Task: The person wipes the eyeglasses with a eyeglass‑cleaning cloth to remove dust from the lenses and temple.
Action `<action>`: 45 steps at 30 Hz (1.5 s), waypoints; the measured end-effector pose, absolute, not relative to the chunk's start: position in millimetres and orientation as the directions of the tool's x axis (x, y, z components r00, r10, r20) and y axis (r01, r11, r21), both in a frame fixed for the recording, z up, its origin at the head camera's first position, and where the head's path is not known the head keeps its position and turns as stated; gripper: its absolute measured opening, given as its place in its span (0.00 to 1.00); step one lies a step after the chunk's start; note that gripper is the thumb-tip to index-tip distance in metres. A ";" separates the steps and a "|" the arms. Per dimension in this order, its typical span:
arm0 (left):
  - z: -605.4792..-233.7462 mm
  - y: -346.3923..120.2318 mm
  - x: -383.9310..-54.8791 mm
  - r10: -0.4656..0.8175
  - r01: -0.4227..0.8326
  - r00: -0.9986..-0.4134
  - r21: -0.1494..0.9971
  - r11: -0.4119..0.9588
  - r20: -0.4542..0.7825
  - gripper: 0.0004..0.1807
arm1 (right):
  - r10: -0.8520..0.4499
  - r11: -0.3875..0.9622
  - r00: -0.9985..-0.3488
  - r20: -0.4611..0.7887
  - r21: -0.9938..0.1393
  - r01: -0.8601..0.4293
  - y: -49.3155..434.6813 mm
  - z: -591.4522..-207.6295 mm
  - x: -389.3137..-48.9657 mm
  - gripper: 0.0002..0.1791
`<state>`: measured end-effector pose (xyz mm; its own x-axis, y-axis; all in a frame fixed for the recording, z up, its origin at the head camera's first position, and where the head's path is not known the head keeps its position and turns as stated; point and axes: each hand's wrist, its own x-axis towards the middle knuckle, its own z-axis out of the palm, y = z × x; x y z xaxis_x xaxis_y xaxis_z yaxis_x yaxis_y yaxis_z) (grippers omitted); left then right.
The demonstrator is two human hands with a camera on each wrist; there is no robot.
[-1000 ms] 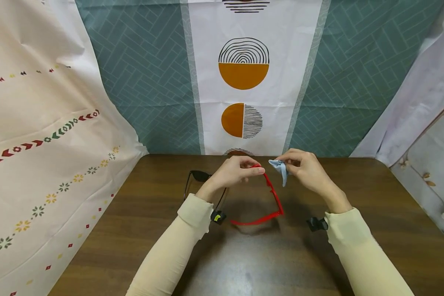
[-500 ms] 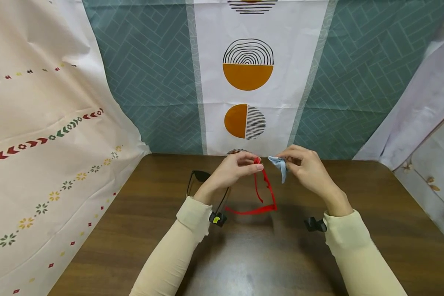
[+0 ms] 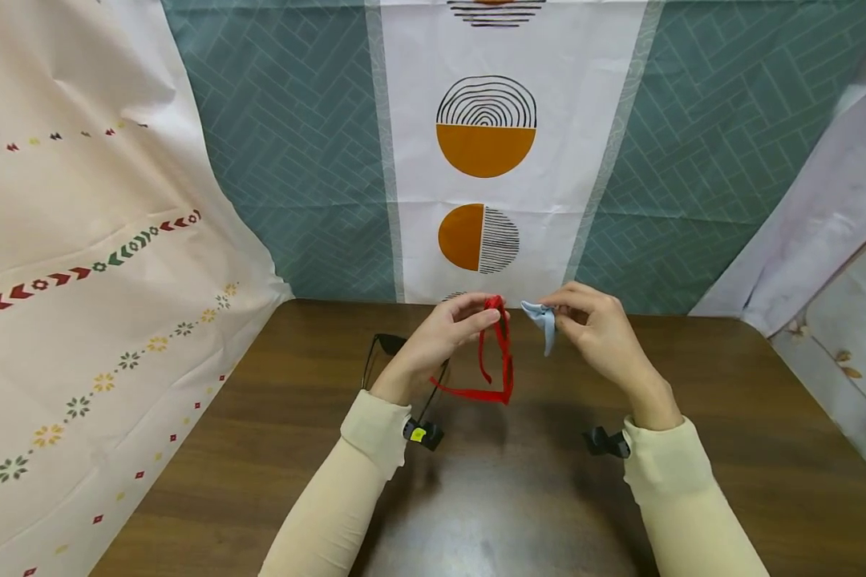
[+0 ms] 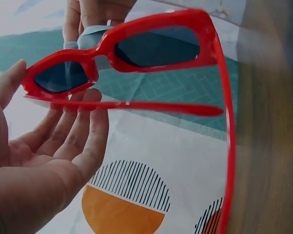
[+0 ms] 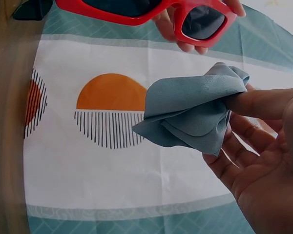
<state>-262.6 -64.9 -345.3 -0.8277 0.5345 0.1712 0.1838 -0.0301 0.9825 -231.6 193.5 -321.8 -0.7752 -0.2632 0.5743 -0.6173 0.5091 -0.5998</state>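
Note:
My left hand (image 3: 443,332) pinches a pair of red-framed sunglasses (image 3: 506,361) by one end of the frame, up above the table. Their dark lenses and both unfolded temple arms show in the left wrist view, where the sunglasses (image 4: 158,46) hang between thumb and fingers. To the right, my right hand (image 3: 604,332) holds a bunched light-blue cloth (image 3: 541,317) between thumb and fingers. In the right wrist view the folded cloth (image 5: 190,107) is near the red frame, with a gap between them.
Black sunglasses (image 3: 390,344) lie on the wooden table (image 3: 289,417), partly hidden behind my left hand and wrist. A patterned curtain (image 3: 317,160) hangs along the table's back edge, and a cream cloth (image 3: 115,336) drapes at the left.
My left hand has turned the red sunglasses and drawn them slightly left and up, so the frame now hangs more upright. The right hand keeps the cloth at nearly the same place.

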 end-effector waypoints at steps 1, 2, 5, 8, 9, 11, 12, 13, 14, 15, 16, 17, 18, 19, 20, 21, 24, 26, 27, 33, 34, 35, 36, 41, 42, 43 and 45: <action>-344.7 -65.6 -262.7 0.541 0.187 -0.822 0.982 -0.040 0.178 0.22 | -0.263 0.503 -0.771 0.581 -0.599 -0.623 192.4 -321.1 -231.2 0.17; -344.3 -66.2 -262.9 0.546 0.187 -0.817 0.981 -0.054 0.186 0.22 | -0.261 0.498 -0.766 0.587 -0.598 -0.628 191.2 -320.1 -230.8 0.17; -343.5 -68.2 -263.7 0.558 0.184 -0.806 0.980 -0.081 0.198 0.20 | -0.253 0.487 -0.754 0.606 -0.593 -0.641 188.4 -316.8 -229.5 0.17; -343.2 -70.0 -263.6 0.553 0.167 -0.810 0.981 -0.104 0.196 0.20 | -0.255 0.482 -0.740 0.623 -0.581 -0.655 184.6 -314.1 -228.5 0.17; -343.2 -70.6 -263.4 0.549 0.163 -0.812 0.980 -0.112 0.198 0.20 | -0.259 0.485 -0.733 0.628 -0.572 -0.662 183.3 -313.5 -228.2 0.17; -343.9 -71.2 -263.3 0.544 0.159 -0.813 0.978 -0.135 0.207 0.21 | -0.269 0.491 -0.719 0.640 -0.551 -0.674 180.4 -313.0 -227.5 0.18; -344.5 -71.4 -263.5 0.545 0.158 -0.811 0.977 -0.145 0.212 0.21 | -0.275 0.495 -0.712 0.646 -0.540 -0.681 178.9 -312.9 -226.9 0.18; -345.1 -71.6 -263.5 0.546 0.160 -0.808 0.975 -0.156 0.220 0.21 | -0.280 0.499 -0.706 0.651 -0.529 -0.686 177.6 -312.9 -226.2 0.19; -346.0 -71.6 -263.7 0.548 0.159 -0.806 0.973 -0.166 0.225 0.22 | -0.285 0.504 -0.698 0.657 -0.516 -0.692 176.5 -312.9 -225.3 0.19; -347.0 -71.7 -263.6 0.550 0.153 -0.804 0.973 -0.176 0.226 0.22 | -0.289 0.508 -0.693 0.661 -0.507 -0.696 175.6 -312.9 -224.1 0.19; -348.1 -71.7 -263.6 0.552 0.147 -0.803 0.973 -0.181 0.224 0.23 | -0.293 0.507 -0.688 0.664 -0.503 -0.700 174.5 -312.9 -222.6 0.19; -349.0 -71.8 -263.2 0.553 0.139 -0.804 0.973 -0.183 0.219 0.23 | -0.296 0.505 -0.683 0.667 -0.498 -0.705 173.4 -312.8 -221.0 0.19; -349.9 -71.8 -262.9 0.553 0.132 -0.805 0.974 -0.185 0.214 0.24 | -0.297 0.504 -0.678 0.672 -0.493 -0.709 172.4 -312.7 -219.5 0.19; -350.6 -71.9 -262.5 0.554 0.128 -0.805 0.974 -0.190 0.214 0.24 | -0.298 0.502 -0.673 0.677 -0.488 -0.714 171.4 -312.7 -218.2 0.18; -351.1 -71.8 -262.0 0.555 0.122 -0.805 0.974 -0.193 0.210 0.24 | -0.297 0.499 -0.667 0.683 -0.484 -0.719 170.4 -312.8 -217.0 0.18; -351.4 -71.8 -261.7 0.557 0.122 -0.804 0.974 -0.192 0.211 0.24 | -0.296 0.495 -0.661 0.690 -0.481 -0.724 169.6 -312.9 -215.9 0.18; -351.8 -71.1 -261.4 0.572 0.133 -0.788 0.970 -0.204 0.228 0.25 | -0.287 0.483 -0.636 0.717 -0.465 -0.742 167.3 -313.5 -213.5 0.18; -351.5 -70.4 -261.4 0.580 0.138 -0.779 0.968 -0.210 0.237 0.25 | -0.281 0.469 -0.620 0.732 -0.459 -0.754 165.7 -314.2 -212.4 0.19; -351.4 -70.1 -261.5 0.583 0.139 -0.777 0.968 -0.210 0.238 0.25 | -0.279 0.461 -0.612 0.740 -0.455 -0.762 164.8 -314.4 -211.8 0.19; -350.2 -68.9 -260.5 0.575 0.122 -0.790 0.974 -0.189 0.211 0.26 | -0.273 0.425 -0.554 0.787 -0.418 -0.803 159.5 -315.1 -210.9 0.20; -350.2 -68.9 -260.3 0.572 0.123 -0.793 0.975 -0.187 0.210 0.26 | -0.271 0.422 -0.545 0.794 -0.411 -0.808 158.7 -314.9 -210.9 0.20; -350.2 -68.9 -260.2 0.571 0.124 -0.794 0.974 -0.187 0.211 0.27 | -0.270 0.420 -0.535 0.800 -0.402 -0.813 157.9 -314.8 -211.1 0.20; -350.3 -68.8 -260.2 0.570 0.123 -0.794 0.974 -0.189 0.211 0.28 | -0.269 0.421 -0.526 0.807 -0.393 -0.817 156.9 -314.8 -211.2 0.20; -350.3 -67.4 -259.4 0.571 0.133 -0.792 0.973 -0.188 0.219 0.45 | -0.278 0.433 -0.489 0.827 -0.347 -0.832 153.4 -315.8 -210.5 0.18; -350.2 -67.1 -259.0 0.569 0.135 -0.792 0.973 -0.189 0.220 0.48 | -0.280 0.436 -0.485 0.828 -0.341 -0.833 152.7 -316.1 -210.2 0.18; -350.1 -66.8 -258.8 0.568 0.137 -0.793 0.973 -0.188 0.222 0.51 | -0.281 0.438 -0.481 0.830 -0.335 -0.834 152.0 -316.2 -209.9 0.18; -349.6 -66.3 -258.3 0.562 0.139 -0.797 0.972 -0.187 0.222 0.54 | -0.279 0.443 -0.477 0.833 -0.329 -0.834 150.8 -316.3 -209.3 0.18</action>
